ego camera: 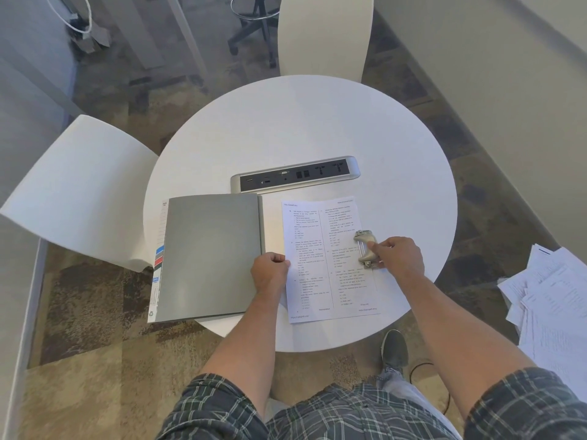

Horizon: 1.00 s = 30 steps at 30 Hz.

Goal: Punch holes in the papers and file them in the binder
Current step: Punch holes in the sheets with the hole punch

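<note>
A printed sheet of paper [320, 258] lies flat on the round white table [301, 128]. A metal hole punch [365, 247] sits over the sheet's right edge. My right hand [398, 255] rests on the punch, its fingers curled over the lever. My left hand [270, 269] pinches the sheet's left edge, fingers curled. A closed grey binder [209, 255] lies to the left of the sheet, with coloured index tabs showing along its left side.
A silver power and socket strip [295, 174] is set into the table behind the paper. A loose pile of printed sheets [552, 300] lies at the right. White chairs stand at the left [79, 192] and far side [324, 36].
</note>
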{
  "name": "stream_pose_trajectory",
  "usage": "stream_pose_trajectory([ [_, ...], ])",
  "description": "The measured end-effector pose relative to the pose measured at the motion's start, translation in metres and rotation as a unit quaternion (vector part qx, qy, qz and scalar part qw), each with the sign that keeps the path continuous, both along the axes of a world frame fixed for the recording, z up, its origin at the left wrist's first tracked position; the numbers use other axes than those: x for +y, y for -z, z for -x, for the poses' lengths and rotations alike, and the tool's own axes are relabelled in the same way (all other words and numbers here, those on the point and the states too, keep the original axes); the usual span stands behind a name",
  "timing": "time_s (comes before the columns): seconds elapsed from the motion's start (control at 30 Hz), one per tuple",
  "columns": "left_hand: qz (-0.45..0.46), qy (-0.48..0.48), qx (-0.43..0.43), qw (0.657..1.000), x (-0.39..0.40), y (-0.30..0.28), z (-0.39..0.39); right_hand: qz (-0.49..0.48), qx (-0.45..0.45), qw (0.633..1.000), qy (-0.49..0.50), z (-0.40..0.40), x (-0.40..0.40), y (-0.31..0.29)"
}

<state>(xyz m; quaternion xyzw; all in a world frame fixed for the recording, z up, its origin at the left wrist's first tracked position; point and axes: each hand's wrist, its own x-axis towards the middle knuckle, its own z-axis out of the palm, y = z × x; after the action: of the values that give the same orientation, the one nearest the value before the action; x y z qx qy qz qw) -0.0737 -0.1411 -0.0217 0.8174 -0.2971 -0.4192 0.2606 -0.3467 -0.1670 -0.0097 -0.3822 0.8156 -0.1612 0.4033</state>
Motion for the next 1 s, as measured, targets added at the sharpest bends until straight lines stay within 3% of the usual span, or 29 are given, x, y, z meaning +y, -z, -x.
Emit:
stream_pose_trajectory([
  [0.17, -0.007, 0.005, -0.009, 1.0, -0.002, -0.001, 0.0, -0.007, 0.003, 1.0, -0.012, 0.002, 0.001, 0.003],
  [0.37, -0.013, 0.016, -0.009, 1.0, -0.003, 0.0, -0.002, -0.052, 0.075, 0.994, -0.057, 0.007, -0.005, -0.007],
  [0.6, -0.015, 0.023, -0.004, 1.0, -0.003, 0.0, -0.005, -0.08, 0.178, 0.974, -0.119, 0.006, -0.016, -0.014],
  [1.0, -0.016, 0.016, -0.005, 1.0, -0.004, 0.004, -0.005, -0.122, 0.271, 0.93, -0.215, -0.007, -0.032, -0.024],
])
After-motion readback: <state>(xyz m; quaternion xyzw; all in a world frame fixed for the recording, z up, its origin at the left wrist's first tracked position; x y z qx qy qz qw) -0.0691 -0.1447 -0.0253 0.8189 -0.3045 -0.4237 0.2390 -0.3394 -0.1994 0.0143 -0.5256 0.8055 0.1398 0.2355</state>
